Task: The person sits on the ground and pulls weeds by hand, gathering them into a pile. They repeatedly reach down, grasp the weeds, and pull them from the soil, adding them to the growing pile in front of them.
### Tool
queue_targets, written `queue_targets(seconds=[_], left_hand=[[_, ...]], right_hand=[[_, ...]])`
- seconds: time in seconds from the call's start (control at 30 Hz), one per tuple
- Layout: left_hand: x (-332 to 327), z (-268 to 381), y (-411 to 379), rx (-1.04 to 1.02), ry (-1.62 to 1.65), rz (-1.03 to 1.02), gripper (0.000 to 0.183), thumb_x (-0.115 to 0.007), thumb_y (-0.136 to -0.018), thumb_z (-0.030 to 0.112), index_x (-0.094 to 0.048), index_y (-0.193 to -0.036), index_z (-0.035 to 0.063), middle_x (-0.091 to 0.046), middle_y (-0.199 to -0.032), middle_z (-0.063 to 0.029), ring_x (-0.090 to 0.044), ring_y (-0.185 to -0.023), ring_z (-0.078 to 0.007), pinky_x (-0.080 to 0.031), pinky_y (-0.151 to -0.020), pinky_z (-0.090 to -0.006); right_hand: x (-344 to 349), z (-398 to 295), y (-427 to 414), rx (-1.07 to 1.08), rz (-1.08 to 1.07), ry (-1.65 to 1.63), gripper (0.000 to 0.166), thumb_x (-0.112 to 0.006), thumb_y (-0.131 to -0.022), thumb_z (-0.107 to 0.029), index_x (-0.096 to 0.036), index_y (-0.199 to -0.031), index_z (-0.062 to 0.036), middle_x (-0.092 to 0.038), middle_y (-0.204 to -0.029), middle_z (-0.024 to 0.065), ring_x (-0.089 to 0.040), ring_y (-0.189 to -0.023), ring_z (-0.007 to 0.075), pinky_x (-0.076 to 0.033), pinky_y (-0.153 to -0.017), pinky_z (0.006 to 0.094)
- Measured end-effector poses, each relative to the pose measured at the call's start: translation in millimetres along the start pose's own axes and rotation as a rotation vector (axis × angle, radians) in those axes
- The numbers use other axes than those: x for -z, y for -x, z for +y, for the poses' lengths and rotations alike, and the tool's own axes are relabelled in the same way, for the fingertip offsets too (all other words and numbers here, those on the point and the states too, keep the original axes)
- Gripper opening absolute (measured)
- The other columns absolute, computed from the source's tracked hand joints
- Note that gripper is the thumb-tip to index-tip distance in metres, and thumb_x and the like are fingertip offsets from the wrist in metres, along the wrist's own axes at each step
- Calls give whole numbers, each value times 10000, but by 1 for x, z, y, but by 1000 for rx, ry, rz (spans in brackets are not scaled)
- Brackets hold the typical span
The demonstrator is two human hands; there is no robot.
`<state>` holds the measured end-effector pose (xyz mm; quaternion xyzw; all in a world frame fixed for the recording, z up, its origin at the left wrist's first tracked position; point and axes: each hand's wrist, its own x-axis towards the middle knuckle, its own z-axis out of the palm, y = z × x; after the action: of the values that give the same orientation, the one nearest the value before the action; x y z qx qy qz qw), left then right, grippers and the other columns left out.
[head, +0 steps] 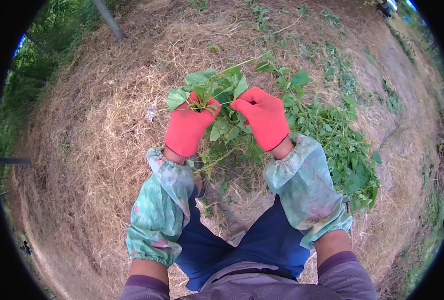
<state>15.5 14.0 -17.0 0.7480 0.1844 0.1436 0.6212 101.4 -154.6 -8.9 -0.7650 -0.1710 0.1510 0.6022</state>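
My left hand (190,125), in a red work glove, is closed around a bunch of leafy green vine stems (202,78). Broad leaves stick out above its fingers, and one long stem reaches up to the right. Just to the right, my right hand (263,118), in a matching glove, pinches a thin stem of the bunch between thumb and forefinger. Its other fingertips are partly hidden. Below and between both hands, more leafy vines (222,150) hang or lie near the ground; I cannot tell which of them belong to the held bunch.
A large heap of cut green vines (342,150) lies on the ground to my right. Dry straw (105,123) covers the soil around me. A small clear plastic scrap (150,112) lies left of my hands. A grey post (109,20) stands at the upper left beside green bushes.
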Motion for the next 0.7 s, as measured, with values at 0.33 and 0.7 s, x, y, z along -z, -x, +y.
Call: queue_targets(seconds=[0.33, 0.7], left_hand=[[10, -17, -13, 45, -41, 36, 199, -724, -905, 203, -631, -940, 30, -673, -828, -29, -561, -758, -88, -485, -715, -296], [0, -12, -8, 65, -75, -35, 158, -705, -902, 152, -649, -979, 26, -638, -842, 1, -542, -787, -66, -461, -688, -271]], right_hand=[[34, 23, -9, 388, 249, 469, 176, -699, -925, -202, -666, -1058, -91, -651, -893, 134, -667, -782, 366, -527, -651, 445], [17, 24, -1, 644, -50, 665, 107, -685, -910, -204, -665, -999, -149, -602, -898, 105, -657, -759, 344, -523, -643, 474]])
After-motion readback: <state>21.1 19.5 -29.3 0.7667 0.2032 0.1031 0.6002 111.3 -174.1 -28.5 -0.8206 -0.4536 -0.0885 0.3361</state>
